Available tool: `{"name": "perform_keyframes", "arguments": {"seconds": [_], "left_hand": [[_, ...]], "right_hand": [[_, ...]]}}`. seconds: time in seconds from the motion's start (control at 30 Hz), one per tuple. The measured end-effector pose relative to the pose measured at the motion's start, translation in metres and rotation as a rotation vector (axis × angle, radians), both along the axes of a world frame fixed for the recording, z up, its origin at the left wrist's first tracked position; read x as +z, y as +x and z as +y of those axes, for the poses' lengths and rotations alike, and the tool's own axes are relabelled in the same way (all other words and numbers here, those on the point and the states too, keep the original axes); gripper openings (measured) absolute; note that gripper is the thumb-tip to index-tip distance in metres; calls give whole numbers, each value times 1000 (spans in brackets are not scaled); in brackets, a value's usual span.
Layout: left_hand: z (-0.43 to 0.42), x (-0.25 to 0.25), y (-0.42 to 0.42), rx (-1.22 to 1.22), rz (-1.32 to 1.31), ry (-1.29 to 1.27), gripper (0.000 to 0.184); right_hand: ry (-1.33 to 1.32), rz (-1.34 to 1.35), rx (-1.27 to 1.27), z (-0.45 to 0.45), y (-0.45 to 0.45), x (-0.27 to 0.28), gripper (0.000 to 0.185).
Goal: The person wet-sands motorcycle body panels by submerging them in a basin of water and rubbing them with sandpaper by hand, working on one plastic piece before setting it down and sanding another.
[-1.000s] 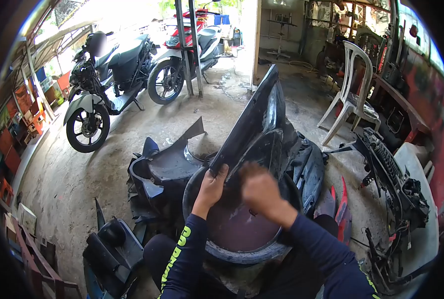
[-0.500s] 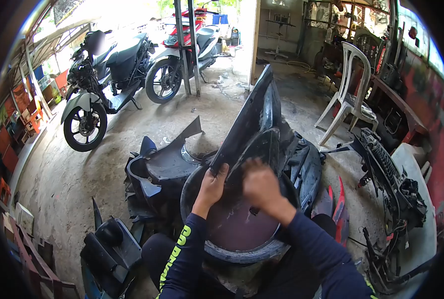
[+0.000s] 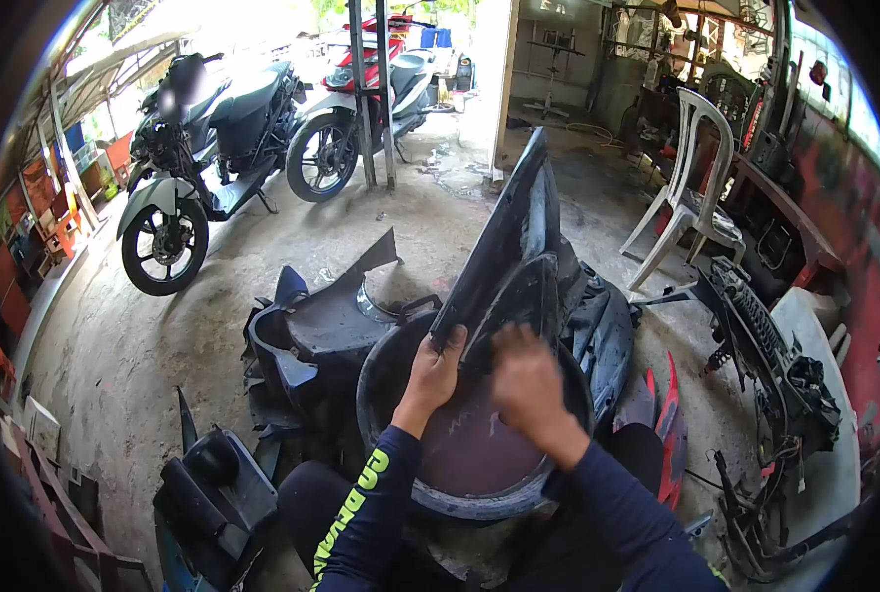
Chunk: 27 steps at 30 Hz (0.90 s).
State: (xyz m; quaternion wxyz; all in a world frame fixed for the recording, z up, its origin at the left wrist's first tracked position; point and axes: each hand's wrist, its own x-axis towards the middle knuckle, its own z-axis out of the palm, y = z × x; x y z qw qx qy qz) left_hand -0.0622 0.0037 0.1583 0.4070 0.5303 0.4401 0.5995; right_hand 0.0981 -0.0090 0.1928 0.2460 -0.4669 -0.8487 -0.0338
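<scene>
Left hand (image 3: 433, 373) gripping dark fairing panel (image 3: 499, 237) | right hand (image 3: 531, 383) blurred, cannot tell grip | panel tilted over basin (image 3: 491, 506)

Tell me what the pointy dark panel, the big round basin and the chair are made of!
The dark panel in the left hand looks like hard molded plastic: thin edge, scuffed, faintly shiny. The basin could be plastic or rubber; its thick rim looks dull and scraped. The chair is probably smooth plastic, since its legs and back look molded in one piece.
</scene>
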Motion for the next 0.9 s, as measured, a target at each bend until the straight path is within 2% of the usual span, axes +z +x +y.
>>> {"name": "perform_keyframes", "arguments": {"seconds": [0.03,0.07,0.13,0.2,0.27,0.33,0.4,0.43,0.47,0.53,0.57,0.6,0.63,0.67,0.7,0.73,0.83,0.9], "left_hand": [[-2,1,3,0,-4,-2,44],[-4,3,8,20,-28,5,45],[0,4,8,44,-48,24,45],[4,-9,2,85,-116,110,47],[-4,0,8,122,-111,68,47],[-9,7,15,280,-61,131,43],[-11,3,14,243,-49,100,44],[-12,0,13,207,-40,72,45],[-12,-6,17,208,-37,71,45],[-10,-11,36,296,1,100,50],[-17,-9,44,224,-128,-83,56],[-13,-18,47,223,-121,-80,56],[-9,-31,46,288,-128,28,45],[-7,-45,46,352,-132,128,44],[-17,-32,50,378,-28,91,44],[-14,-37,50,376,-20,90,44],[-12,-43,57,308,-38,127,42],[-20,-37,55,252,-90,33,41]], "right_hand": [[75,159,-125,9,3,1,42],[73,158,-127,1,-1,-6,42],[196,-46,50,-23,-25,-11,40],[139,56,98,-21,-21,-5,39],[72,110,-138,14,-3,2,40],[111,119,-147,8,-7,2,39],[118,107,124,-21,-15,2,37],[103,133,151,-23,-13,-2,37],[101,136,152,-14,-8,-7,37],[127,251,-45,12,3,-20,39],[165,217,-61,13,1,-27,40],[167,223,-63,11,2,-26,40],[133,227,66,5,3,-27,40],[91,233,194,-1,2,-29,40],[116,225,150,6,10,-32,41],[147,215,25,16,16,-32,42],[139,222,-69,12,21,-35,40],[97,217,246,-6,24,-44,39]]}}
